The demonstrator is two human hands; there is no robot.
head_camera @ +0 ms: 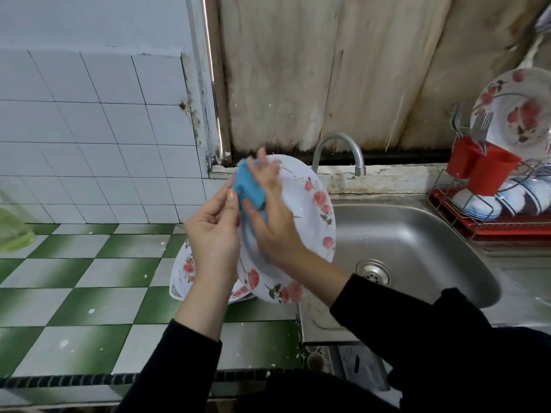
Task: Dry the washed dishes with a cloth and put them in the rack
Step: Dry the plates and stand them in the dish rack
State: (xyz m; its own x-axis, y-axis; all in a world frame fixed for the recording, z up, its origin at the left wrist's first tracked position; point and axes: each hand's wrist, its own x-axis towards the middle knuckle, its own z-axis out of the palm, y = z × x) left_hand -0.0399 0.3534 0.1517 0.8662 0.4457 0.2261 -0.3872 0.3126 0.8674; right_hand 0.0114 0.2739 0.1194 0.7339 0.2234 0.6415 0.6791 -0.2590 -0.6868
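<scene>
A white plate with red flowers [310, 210] is held tilted on edge above the counter, left of the sink. My left hand [213, 234] grips its left rim, thumb on the front. My right hand [268, 213] presses a blue cloth [249, 189] against the plate's face, fingers spread toward the top rim. More flowered plates [185, 272] lie stacked on the counter below, partly hidden by my left wrist. The red wire rack [489, 222] stands at the right with bowls and an upright flowered plate [518, 111] in it.
A steel sink [417, 242] with a drain and a curved tap [337, 150] sits in the middle. Red cutlery cups [483, 168] with forks hang on the rack. The counter [74, 293] has green and white tiles. A green object [15, 231] lies at the far left.
</scene>
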